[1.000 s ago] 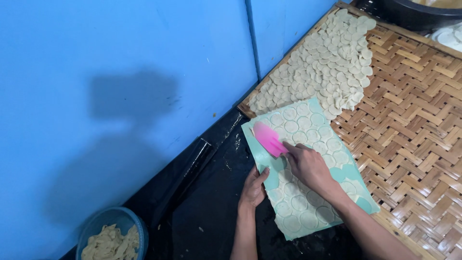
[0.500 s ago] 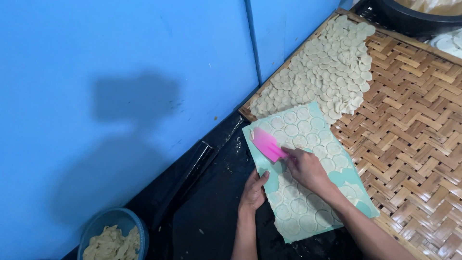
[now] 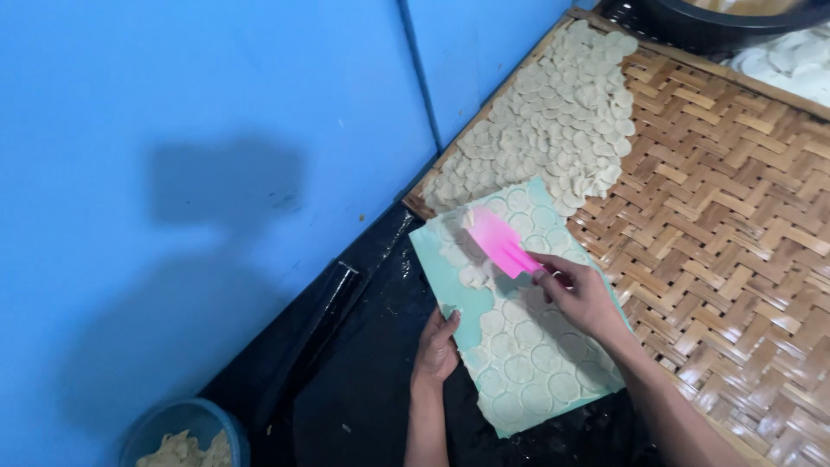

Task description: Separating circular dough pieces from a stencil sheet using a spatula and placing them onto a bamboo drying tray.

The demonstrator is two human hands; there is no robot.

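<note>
Two hands work a flat teal rectangular board covered in pale round dough discs. Left hand grips its near edge; right hand clasps a pink plastic scraper, blade on the board's far discs. Beyond, more discs lie heaped on a woven bamboo tray.

A pink spatula lies blade-down on a pale green board, its flat blade tilted toward the upper left. The board slants from a woven bamboo tray over a black surface, covered with thin, round, cream dough discs, some scraped loose near the blade.
</note>
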